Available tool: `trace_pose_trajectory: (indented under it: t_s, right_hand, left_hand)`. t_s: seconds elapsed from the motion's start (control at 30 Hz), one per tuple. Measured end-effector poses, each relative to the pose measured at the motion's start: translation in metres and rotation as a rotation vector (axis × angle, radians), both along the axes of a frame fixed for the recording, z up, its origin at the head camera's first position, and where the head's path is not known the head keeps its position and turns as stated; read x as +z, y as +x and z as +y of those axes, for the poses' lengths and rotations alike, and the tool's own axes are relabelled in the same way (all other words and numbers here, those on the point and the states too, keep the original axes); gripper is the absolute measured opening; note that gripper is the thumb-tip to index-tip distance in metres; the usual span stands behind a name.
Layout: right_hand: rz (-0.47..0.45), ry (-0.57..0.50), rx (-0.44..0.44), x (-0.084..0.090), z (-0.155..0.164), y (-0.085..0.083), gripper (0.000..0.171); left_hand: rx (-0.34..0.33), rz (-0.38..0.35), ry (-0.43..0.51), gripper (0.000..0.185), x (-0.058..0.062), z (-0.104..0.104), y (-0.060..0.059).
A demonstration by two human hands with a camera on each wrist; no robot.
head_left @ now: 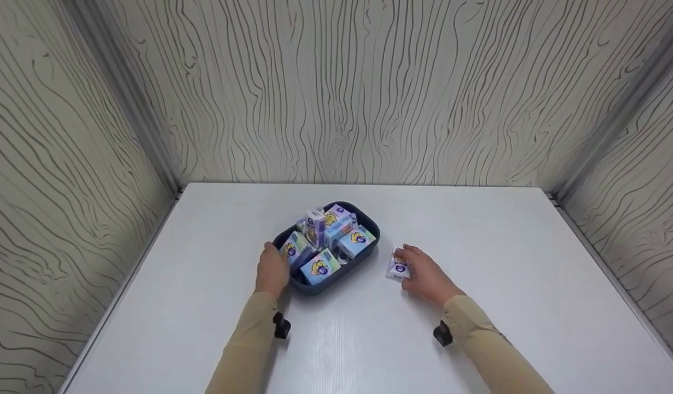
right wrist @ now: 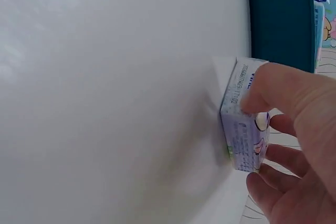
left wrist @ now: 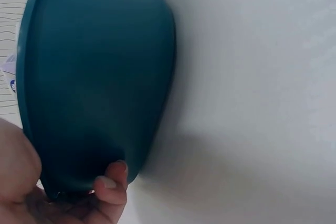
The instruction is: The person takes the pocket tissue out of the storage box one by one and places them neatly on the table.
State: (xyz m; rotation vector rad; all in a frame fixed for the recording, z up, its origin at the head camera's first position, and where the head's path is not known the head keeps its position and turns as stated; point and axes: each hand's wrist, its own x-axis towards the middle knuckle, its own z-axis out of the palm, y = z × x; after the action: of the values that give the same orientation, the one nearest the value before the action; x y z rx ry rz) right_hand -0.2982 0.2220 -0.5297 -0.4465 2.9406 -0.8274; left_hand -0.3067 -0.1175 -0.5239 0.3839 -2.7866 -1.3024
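Observation:
A dark teal plastic bin (head_left: 336, 272) stands at an angle on the table, filled with several printed tissue packs (head_left: 320, 267). My left hand (head_left: 273, 269) grips the bin's left end; the left wrist view shows its fingers (left wrist: 112, 190) curled against the outer wall (left wrist: 100, 77). To the right of the bin, my right hand (head_left: 427, 274) holds a small white-and-purple tissue pack (head_left: 396, 268) between thumb and fingers. In the right wrist view this pack (right wrist: 244, 135) is tilted close to the tabletop; whether it touches cannot be told.
The white table (head_left: 500, 241) carries the bin and meets wood-grain patterned panels (head_left: 342, 98) at the back and sides. Inside the bin one purple-white pack (head_left: 315, 225) stands on end above the others. Each wrist wears a black device (head_left: 282, 326).

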Motion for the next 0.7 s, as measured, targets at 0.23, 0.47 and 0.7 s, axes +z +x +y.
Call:
trace_pose_trajectory:
  t_s: [0.23, 0.47, 0.7]
  right_hand:
    - [0.056, -0.007, -0.013, -0.001, -0.006, -0.013, 0.061]
    - [0.119, 0.038, -0.047, -0.004, -0.008, -0.026, 0.049]
    - [0.142, 0.050, -0.029, -0.003, -0.013, -0.032, 0.046]
  left_hand:
    - [-0.001, 0.010, -0.002, 0.051, -0.001, 0.000, 0.000]
    - [-0.014, 0.042, -0.017, 0.050, -0.003, 0.001, 0.001]
    - [-0.008, 0.030, -0.040, 0.050, -0.005, -0.001, -0.001]
